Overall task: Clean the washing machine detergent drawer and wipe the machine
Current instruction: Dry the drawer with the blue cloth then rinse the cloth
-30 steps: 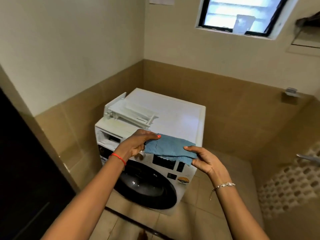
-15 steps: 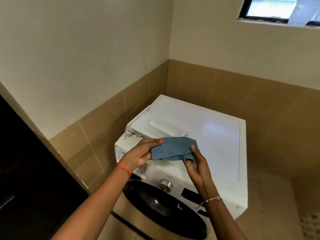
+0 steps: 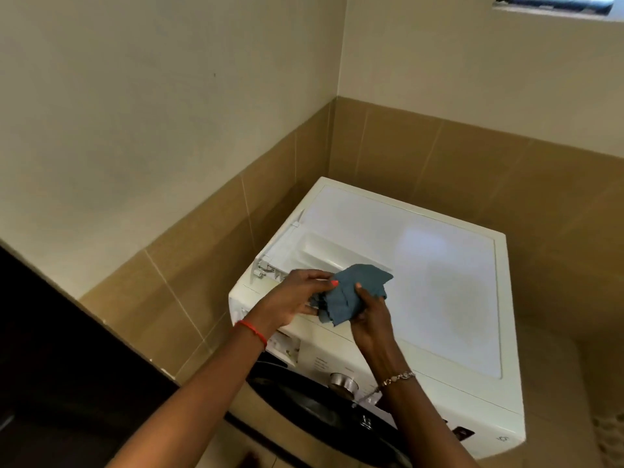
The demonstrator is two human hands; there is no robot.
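Observation:
A white front-load washing machine [image 3: 439, 265] stands in the tiled corner. The white detergent drawer [image 3: 304, 251] lies on its top at the left side, taken out of its slot. The empty drawer slot [image 3: 287, 346] shows on the front panel at the upper left. A blue-grey cloth [image 3: 351, 295] is bunched between both hands above the machine's front left edge. My left hand [image 3: 297, 298] pinches the cloth's left side. From the right, my right hand [image 3: 368, 315] grips it with curled fingers.
A silver dial [image 3: 342, 383] and the dark round door [image 3: 320, 410] are on the machine's front. Tan wall tiles [image 3: 439, 157] run behind and to the left. A dark panel [image 3: 50, 366] fills the lower left. A window's edge [image 3: 553, 3] shows at the top right.
The cloth went from spread flat between my hands to gathered into a bunch. My hands have come closer together, and the view has moved nearer and higher over the machine's top.

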